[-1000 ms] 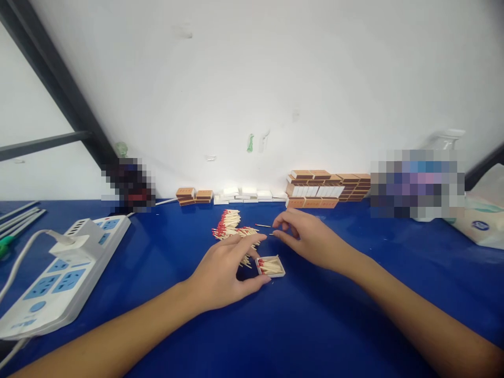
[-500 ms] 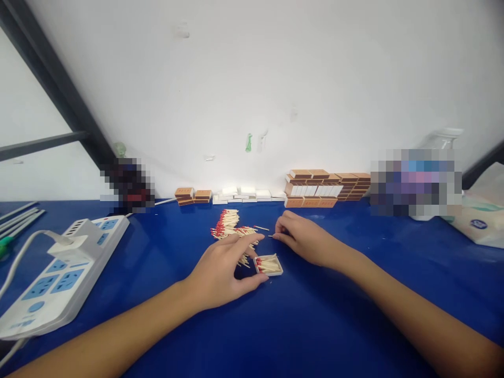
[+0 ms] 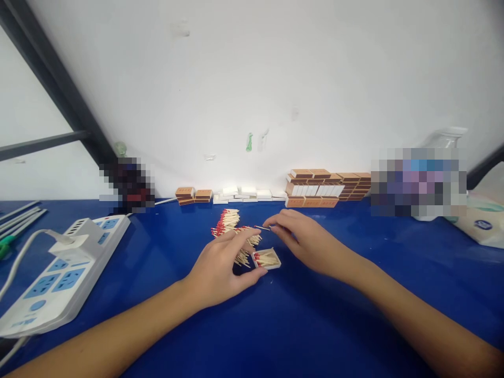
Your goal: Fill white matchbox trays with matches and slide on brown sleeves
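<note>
Matchbox tray (image 3: pixel 274 266) nudged slightly wallward; red-headed matches (image 3: pixel 266 259) lying inside.

Before us lies a plain blue table (image 3: pixel 255 325). At twelve o'clock we see cream matches (image 3: pixel 231 217) with red heads, a white tray (image 3: pixel 274 266) and more white boxes (image 3: pixel 263 195) behind. At eleven and one, the matchboxes (image 3: pixel 311 201) are orange-brown. At ten, the white power strip (image 3: pixel 55 308) has light-blue sockets (image 3: pixel 41 286).
</note>
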`<state>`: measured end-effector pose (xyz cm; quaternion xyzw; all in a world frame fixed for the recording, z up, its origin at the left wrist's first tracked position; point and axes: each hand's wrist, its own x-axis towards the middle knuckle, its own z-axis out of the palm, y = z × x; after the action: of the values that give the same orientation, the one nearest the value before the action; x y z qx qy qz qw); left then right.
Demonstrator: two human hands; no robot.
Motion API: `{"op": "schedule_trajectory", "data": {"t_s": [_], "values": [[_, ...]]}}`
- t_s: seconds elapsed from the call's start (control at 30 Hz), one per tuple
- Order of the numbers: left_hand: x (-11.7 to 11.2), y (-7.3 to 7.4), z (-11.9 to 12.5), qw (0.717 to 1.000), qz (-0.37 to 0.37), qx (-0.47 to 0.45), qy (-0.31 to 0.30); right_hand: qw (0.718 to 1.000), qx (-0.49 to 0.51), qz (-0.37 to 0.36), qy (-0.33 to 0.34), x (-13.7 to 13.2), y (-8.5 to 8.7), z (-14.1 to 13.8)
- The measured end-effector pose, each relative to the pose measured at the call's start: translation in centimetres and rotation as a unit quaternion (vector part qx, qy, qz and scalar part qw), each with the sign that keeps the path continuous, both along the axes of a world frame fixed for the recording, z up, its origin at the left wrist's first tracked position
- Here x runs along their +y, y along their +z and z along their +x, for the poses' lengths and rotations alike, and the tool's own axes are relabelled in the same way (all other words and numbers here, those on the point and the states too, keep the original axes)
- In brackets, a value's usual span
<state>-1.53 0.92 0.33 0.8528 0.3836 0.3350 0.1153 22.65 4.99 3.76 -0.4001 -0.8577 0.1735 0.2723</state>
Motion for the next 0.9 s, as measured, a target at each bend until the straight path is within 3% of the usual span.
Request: {"op": "schedule_trajectory", "data": {"t_s": [0.07,0.17,0.3,0.53,0.73,0.8,0.9], "values": [[-0.1,0.2,0.1,1.000,0.003,-0.011,0.020,0.995,0.074,-0.069,-0.023,-0.4,0.8,-0.5],[-0.1,0.6,0.2,0.999,0.013,-0.029,0.044,0.964,0.179,-0.195,-0.023,-0.8,1.6,-0.9],[-0.2,0.6,0.4,0.994,0.050,-0.071,0.072,0.948,0.200,-0.249,0.001,-0.8,1.5,-0.8],[0.0,0.3,0.4,0.992,0.054,-0.087,0.079,0.963,0.099,-0.252,0.015,-0.3,1.2,-0.1],[-0.1,0.4,0.2,0.995,0.025,-0.069,0.063,0.962,0.128,-0.240,0.005,0.2,0.7,-0.1],[-0.1,0.3,0.2,0.997,0.017,-0.059,0.039,0.975,0.124,-0.179,-0.033,0.9,-0.3,0.0],[-0.1,0.1,0.2,0.999,0.021,-0.046,-0.008,0.994,0.070,-0.021,-0.081,2.2,-2.5,0.0]]}}
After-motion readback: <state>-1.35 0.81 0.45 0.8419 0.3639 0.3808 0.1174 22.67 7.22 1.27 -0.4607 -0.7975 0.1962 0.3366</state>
